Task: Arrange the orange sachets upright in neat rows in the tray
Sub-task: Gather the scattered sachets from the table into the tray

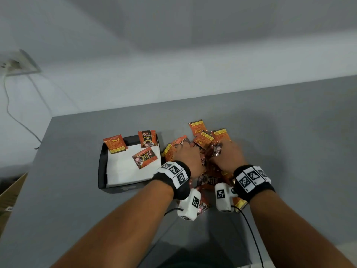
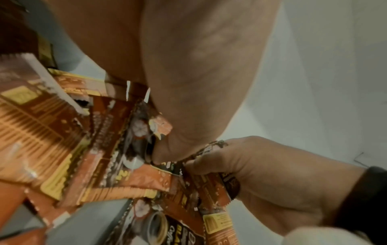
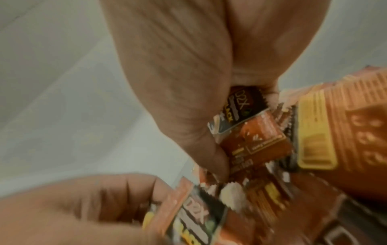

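A loose pile of orange sachets point(image 1: 202, 140) lies on the grey table, right of the black tray point(image 1: 102, 167). Both hands are down in the pile, close together. My left hand point(image 1: 185, 151) curls its fingers round one sachet point(image 3: 194, 220), which shows best in the right wrist view. My right hand point(image 1: 222, 150) pinches another sachet point(image 3: 247, 119) between thumb and fingers. In the tray, two sachets point(image 1: 115, 146) point(image 1: 147, 138) lean upright against the back wall. A third sachet point(image 1: 144, 158) lies flat on the white liner.
The grey table point(image 1: 77, 200) meets a white wall behind. A wall socket point(image 1: 19, 63) with a white cable sits at the far left. A cardboard box point(image 1: 9, 192) stands beyond the table's left edge. Camera cables trail from both wrists.
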`<control>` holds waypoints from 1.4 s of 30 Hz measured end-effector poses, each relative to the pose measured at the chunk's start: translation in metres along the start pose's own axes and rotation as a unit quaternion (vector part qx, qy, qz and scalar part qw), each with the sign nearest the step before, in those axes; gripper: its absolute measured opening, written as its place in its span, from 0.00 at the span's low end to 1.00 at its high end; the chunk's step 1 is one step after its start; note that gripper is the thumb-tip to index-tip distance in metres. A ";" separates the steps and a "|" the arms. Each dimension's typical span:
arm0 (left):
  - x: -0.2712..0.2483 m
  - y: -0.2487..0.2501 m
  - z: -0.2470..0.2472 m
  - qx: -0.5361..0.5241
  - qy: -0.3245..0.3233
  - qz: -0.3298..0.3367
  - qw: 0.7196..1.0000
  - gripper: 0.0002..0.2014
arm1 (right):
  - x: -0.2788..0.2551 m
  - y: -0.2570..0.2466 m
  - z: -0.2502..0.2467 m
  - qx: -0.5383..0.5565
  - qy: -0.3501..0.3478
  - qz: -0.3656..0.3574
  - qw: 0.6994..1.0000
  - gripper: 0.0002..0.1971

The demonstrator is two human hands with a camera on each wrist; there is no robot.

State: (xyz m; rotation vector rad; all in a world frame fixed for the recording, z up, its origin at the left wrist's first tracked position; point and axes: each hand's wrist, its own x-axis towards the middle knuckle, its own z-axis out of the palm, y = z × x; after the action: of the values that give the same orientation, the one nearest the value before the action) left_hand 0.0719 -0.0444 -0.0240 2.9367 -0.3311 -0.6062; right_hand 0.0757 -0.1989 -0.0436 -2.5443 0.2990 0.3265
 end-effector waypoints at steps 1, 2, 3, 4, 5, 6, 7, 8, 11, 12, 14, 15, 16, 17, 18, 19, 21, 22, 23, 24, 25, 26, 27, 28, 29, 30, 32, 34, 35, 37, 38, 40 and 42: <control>-0.002 -0.001 -0.001 -0.024 0.001 0.006 1.000 0.20 | -0.002 -0.001 -0.007 0.020 -0.009 -0.012 1.000 0.14; -0.004 -0.002 -0.002 -0.043 0.004 0.016 0.999 0.21 | -0.004 -0.003 -0.014 0.031 -0.018 -0.022 0.999 0.12; -0.007 -0.002 -0.004 -0.067 0.012 0.029 0.997 0.20 | -0.006 -0.005 -0.022 0.053 -0.019 -0.033 0.998 0.12; -0.011 -0.003 -0.006 -0.098 0.021 0.034 0.994 0.19 | -0.006 -0.008 -0.029 0.071 -0.014 -0.038 0.997 0.11; -0.014 -0.003 -0.009 -0.137 0.024 0.030 0.990 0.17 | -0.005 -0.013 -0.036 0.095 -0.007 -0.043 0.995 0.10; -0.015 -0.005 -0.012 -0.174 0.028 0.027 0.984 0.16 | -0.004 -0.017 -0.041 0.105 -0.002 -0.048 0.993 0.10; -0.016 -0.006 -0.015 -0.207 0.036 0.024 0.977 0.15 | -0.001 -0.022 -0.044 0.103 0.000 -0.050 0.993 0.10; -0.015 -0.008 -0.017 -0.228 0.041 0.020 0.973 0.16 | 0.003 -0.026 -0.047 0.086 -0.002 -0.053 0.995 0.09; -0.013 -0.015 -0.030 -0.226 0.033 -0.003 0.974 0.17 | 0.014 -0.043 -0.047 0.004 -0.015 -0.067 0.998 0.09; -0.010 -0.018 -0.033 -0.203 0.025 -0.004 0.979 0.14 | 0.019 -0.047 -0.043 -0.029 -0.027 -0.069 0.997 0.09; -0.006 -0.024 -0.040 -0.166 0.012 -0.003 0.986 0.07 | 0.027 -0.052 -0.033 -0.095 -0.045 -0.073 0.992 0.09; -0.004 -0.026 -0.041 -0.158 0.006 -0.004 0.987 0.06 | 0.029 -0.055 -0.028 -0.125 -0.049 -0.079 0.988 0.10; -0.001 -0.028 -0.042 -0.146 -0.004 -0.012 0.989 0.07 | 0.031 -0.056 -0.023 -0.153 -0.052 -0.083 0.983 0.11; 0.001 -0.029 -0.042 -0.135 -0.011 -0.023 0.991 0.08 | 0.032 -0.058 -0.020 -0.176 -0.050 -0.088 0.979 0.12; 0.003 -0.030 -0.043 -0.124 -0.017 -0.041 0.991 0.10 | 0.033 -0.058 -0.017 -0.192 -0.045 -0.090 0.976 0.13; 0.005 -0.029 -0.043 -0.115 -0.016 -0.059 0.991 0.11 | 0.033 -0.059 -0.016 -0.201 -0.041 -0.086 0.975 0.16; 0.009 -0.028 -0.042 -0.104 -0.014 -0.083 0.991 0.12 | 0.033 -0.057 -0.013 -0.183 -0.039 -0.063 0.980 0.24; 0.010 -0.026 -0.041 -0.103 -0.021 -0.094 0.990 0.11 | 0.036 -0.054 -0.011 -0.157 -0.036 -0.046 0.986 0.27; 0.013 -0.025 -0.039 -0.104 -0.026 -0.104 0.989 0.10 | 0.037 -0.052 -0.010 -0.124 -0.032 -0.037 0.991 0.29; 0.014 -0.024 -0.037 -0.108 -0.036 -0.112 0.987 0.10 | 0.039 -0.050 -0.009 -0.096 -0.033 -0.031 0.994 0.29; 0.016 -0.023 -0.036 -0.115 -0.045 -0.120 0.985 0.09 | 0.038 -0.049 -0.010 -0.075 -0.031 -0.031 0.996 0.29; 0.017 -0.022 -0.034 -0.123 -0.054 -0.130 0.982 0.08 | 0.040 -0.046 -0.010 -0.059 -0.033 -0.023 0.997 0.29; 0.019 -0.022 -0.032 -0.128 -0.059 -0.140 0.980 0.10 | 0.039 -0.044 -0.011 -0.039 -0.034 -0.017 0.998 0.30; 0.020 -0.022 -0.029 -0.125 -0.056 -0.143 0.980 0.13 | 0.038 -0.042 -0.014 -0.027 -0.034 -0.011 0.999 0.30; 0.021 -0.022 -0.027 -0.117 -0.053 -0.149 0.981 0.16 | 0.039 -0.039 -0.015 -0.015 -0.026 -0.015 0.999 0.29; 0.023 -0.023 -0.024 -0.108 -0.046 -0.147 0.982 0.16 | 0.040 -0.035 -0.017 -0.012 -0.024 -0.018 0.999 0.27; 0.021 -0.021 -0.021 -0.090 -0.039 -0.135 0.986 0.16 | 0.042 -0.026 -0.019 -0.004 -0.019 -0.042 0.999 0.22; 0.018 -0.019 -0.019 -0.072 -0.039 -0.122 0.989 0.17 | 0.040 -0.021 -0.023 0.040 -0.018 -0.062 0.997 0.17; 0.018 -0.020 -0.017 -0.073 -0.031 -0.122 0.989 0.17 | 0.038 -0.019 -0.025 0.072 -0.020 -0.068 0.995 0.14; 0.017 -0.017 -0.015 -0.094 -0.011 -0.138 0.986 0.21 | 0.028 -0.018 -0.031 0.127 -0.019 -0.073 0.989 0.10; 0.014 -0.015 -0.015 -0.096 -0.001 -0.143 0.985 0.23 | 0.024 -0.017 -0.033 0.143 -0.021 -0.080 0.986 0.10; 0.010 -0.013 -0.018 -0.071 0.020 -0.144 0.987 0.26 | 0.016 -0.017 -0.037 0.173 -0.029 -0.082 0.981 0.10; 0.007 -0.011 -0.021 -0.045 0.028 -0.130 0.990 0.23 | 0.013 -0.015 -0.038 0.211 -0.039 -0.060 0.975 0.09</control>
State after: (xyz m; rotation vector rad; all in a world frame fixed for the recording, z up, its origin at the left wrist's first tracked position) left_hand 0.0885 -0.0338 -0.0093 2.9243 0.0865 -0.5516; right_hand 0.0988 -0.2093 -0.0087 -2.1147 0.1617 0.2810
